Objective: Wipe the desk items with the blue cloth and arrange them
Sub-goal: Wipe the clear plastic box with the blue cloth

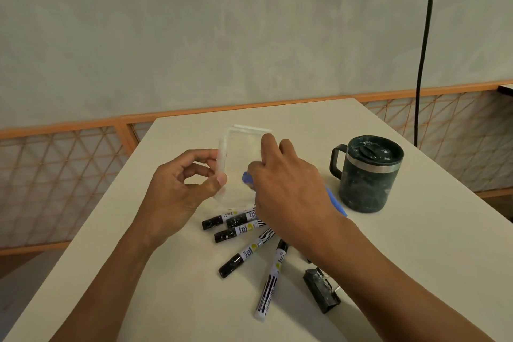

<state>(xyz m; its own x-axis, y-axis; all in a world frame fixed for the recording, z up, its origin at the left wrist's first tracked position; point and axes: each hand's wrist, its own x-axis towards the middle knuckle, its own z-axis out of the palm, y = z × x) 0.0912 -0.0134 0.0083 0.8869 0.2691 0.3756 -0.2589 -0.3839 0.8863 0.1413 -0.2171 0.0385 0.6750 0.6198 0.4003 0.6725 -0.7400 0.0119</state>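
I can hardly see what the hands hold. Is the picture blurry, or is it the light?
Head view: soft, even light, faint shadows under the mug and markers; the clear box in the left hand fades into the pale table, being transparent; the right hand hides most of the blue cloth; the wide lens bows the table edges.

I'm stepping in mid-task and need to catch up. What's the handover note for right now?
Left hand: pinches the clear box by its left edge.
Right hand: holds the blue cloth against the box.
Five markers lie scattered nearer the person, binder clip beside them, mug at right; all look speckled.
Done: box wipe underway.
Left: markers, mug, clip, then arranging.
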